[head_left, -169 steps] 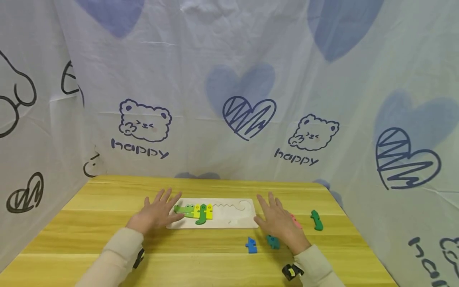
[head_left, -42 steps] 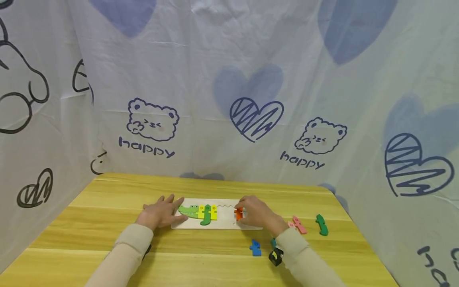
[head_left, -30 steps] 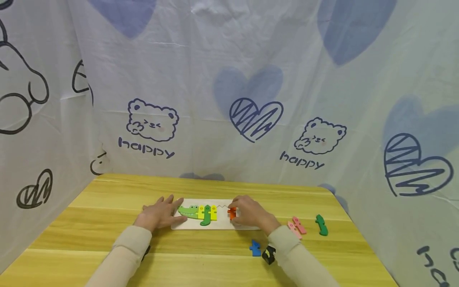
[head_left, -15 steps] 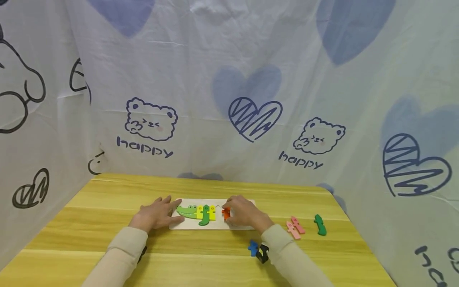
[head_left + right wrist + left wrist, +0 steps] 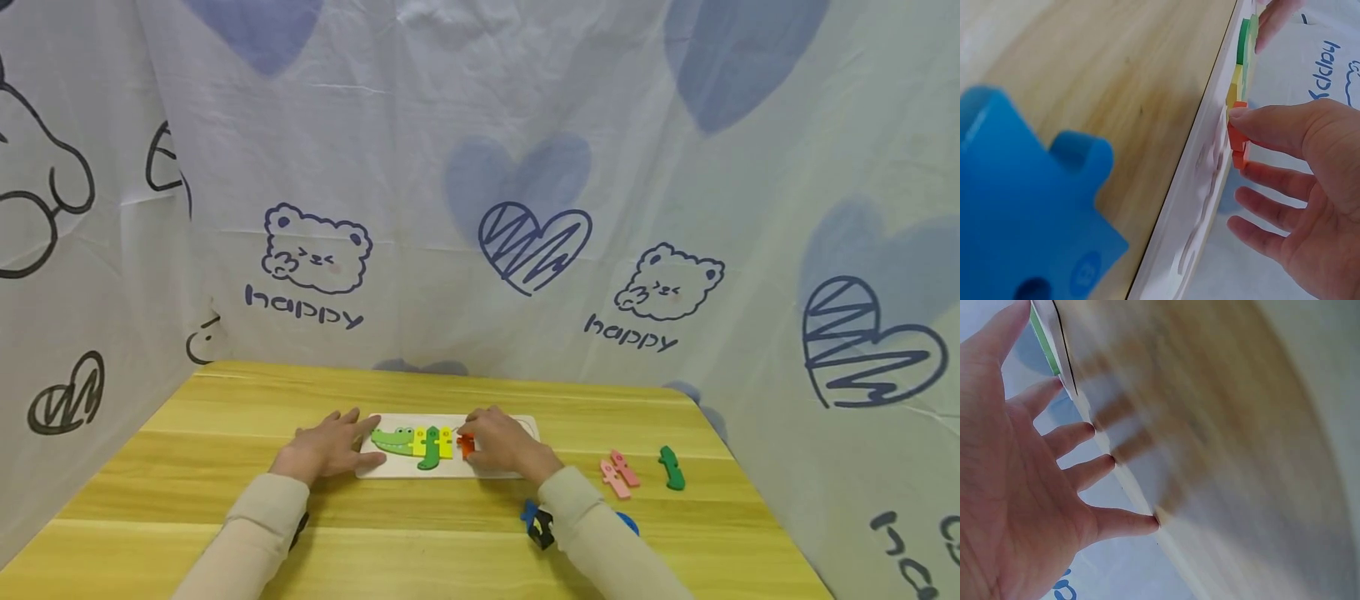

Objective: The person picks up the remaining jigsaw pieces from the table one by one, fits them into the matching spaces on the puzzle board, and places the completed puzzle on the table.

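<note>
My right hand (image 5: 498, 442) pinches an orange puzzle piece (image 5: 467, 447) between thumb and fingertip over the white puzzle board (image 5: 450, 472). In the right wrist view the orange piece (image 5: 1237, 134) stands beside a yellow piece (image 5: 1233, 87), its other fingers extended behind. On the board lie a green crocodile head (image 5: 392, 442), yellow pieces (image 5: 446, 444) and a green leg piece (image 5: 430, 450). At the board's left end my left hand (image 5: 322, 450) spreads its fingers, thumb and index close to the crocodile head. Its fingertips (image 5: 1110, 461) meet the tabletop in the left wrist view.
Two pink pieces (image 5: 615, 479) and a dark green piece (image 5: 672, 468) lie on the wooden table (image 5: 420, 550) to the right. A blue piece (image 5: 528, 511) sits in front of the board, partly behind the right wrist camera (image 5: 540, 529). Another blue piece (image 5: 628, 523) shows beside the right sleeve.
Both hands were spread beside the board at first. My right hand then appears with the orange piece and has moved it leftward along the board toward the yellow pieces. My left hand has barely moved.
</note>
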A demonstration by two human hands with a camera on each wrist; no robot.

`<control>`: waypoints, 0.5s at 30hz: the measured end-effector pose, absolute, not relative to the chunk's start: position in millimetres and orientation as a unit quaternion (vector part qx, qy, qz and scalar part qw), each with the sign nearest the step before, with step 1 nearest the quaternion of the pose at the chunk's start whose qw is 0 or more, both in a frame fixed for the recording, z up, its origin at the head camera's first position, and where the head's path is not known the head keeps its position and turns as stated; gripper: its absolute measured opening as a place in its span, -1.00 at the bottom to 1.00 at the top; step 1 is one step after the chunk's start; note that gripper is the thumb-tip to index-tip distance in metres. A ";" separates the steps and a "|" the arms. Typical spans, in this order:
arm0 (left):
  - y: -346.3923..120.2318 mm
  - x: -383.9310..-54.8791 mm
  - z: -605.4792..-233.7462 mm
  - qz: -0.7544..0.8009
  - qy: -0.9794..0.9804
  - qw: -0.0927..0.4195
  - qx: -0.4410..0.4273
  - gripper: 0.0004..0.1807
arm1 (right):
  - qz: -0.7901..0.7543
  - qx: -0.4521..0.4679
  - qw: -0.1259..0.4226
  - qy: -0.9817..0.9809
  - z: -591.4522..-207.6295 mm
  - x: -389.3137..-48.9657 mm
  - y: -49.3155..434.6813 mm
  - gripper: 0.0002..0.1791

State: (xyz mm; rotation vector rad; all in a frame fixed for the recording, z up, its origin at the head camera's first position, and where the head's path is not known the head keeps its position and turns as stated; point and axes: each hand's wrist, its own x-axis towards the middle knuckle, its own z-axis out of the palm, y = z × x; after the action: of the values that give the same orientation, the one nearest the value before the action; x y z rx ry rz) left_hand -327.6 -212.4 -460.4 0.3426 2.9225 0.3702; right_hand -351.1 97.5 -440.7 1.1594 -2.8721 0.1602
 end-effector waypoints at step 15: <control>-216.5 -322.1 -458.7 0.133 0.980 0.089 0.116 -0.07 | 0.054 0.371 0.016 -0.927 -445.0 -349.9 89.0 -0.64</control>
State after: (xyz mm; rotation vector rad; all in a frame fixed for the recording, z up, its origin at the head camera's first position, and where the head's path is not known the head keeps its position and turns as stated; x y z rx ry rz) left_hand -322.1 -216.5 -458.7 0.3445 2.9157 0.3958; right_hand -349.9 89.0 -445.0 1.1534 -2.8829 0.1674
